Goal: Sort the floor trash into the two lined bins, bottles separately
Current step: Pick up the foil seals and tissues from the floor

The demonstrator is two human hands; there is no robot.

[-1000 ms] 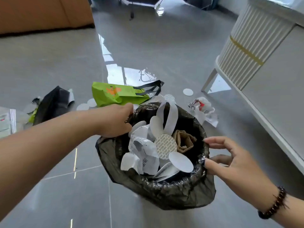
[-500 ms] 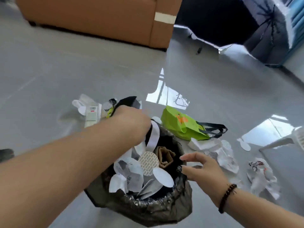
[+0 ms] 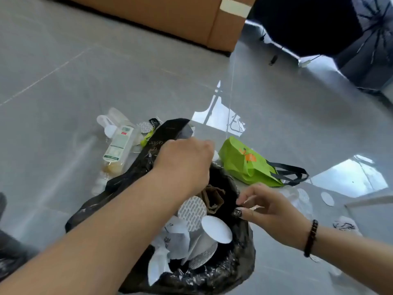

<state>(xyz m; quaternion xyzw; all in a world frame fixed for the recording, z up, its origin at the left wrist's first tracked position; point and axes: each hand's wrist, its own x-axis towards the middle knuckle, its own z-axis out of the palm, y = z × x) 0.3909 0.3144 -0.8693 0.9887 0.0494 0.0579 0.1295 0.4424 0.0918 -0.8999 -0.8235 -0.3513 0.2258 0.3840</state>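
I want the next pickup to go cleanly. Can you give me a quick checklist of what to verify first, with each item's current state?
1. Lined bin upright and open: ok.
2. Room left in the bin: not ok, paper discs reach the rim.
3. Left hand free: cannot tell, its fingers are hidden at the liner's far edge.
4. Right hand free: ok, it holds nothing.
5. Bottle within sight on the floor: ok.
6. Second bin in view: cannot tell.

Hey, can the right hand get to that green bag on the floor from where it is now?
Probably yes. The right hand hangs at the bin liner's far edge, holding nothing that I can see, and the green bag lies on open floor just beyond it, with nothing between them.
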